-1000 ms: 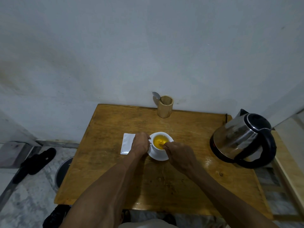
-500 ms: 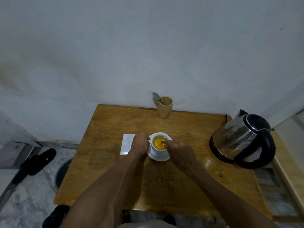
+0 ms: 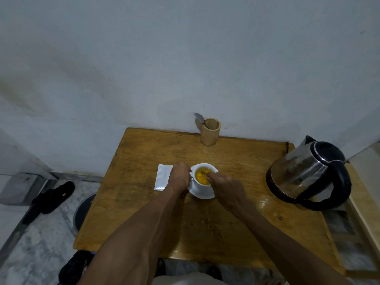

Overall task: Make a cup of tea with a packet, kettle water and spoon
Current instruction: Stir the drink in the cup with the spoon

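A white cup (image 3: 200, 184) full of yellow-orange tea stands on a white saucer (image 3: 202, 195) in the middle of the wooden table (image 3: 144, 202). My left hand (image 3: 179, 177) grips the cup's handle on its left side. My right hand (image 3: 227, 189) is closed on a spoon (image 3: 203, 173) whose bowl dips into the tea. A white packet (image 3: 162, 177) lies flat just left of my left hand. The steel kettle (image 3: 308, 173) with a black handle and lid stands at the table's right edge.
A wooden holder (image 3: 210, 131) with another spoon (image 3: 199, 118) in it stands at the table's back edge against the wall. A black sandal (image 3: 52, 197) and a round dark bin (image 3: 83, 210) are on the floor to the left.
My right hand has shifted a little around the cup with the spoon in the tea. My left hand has stayed on the cup handle.
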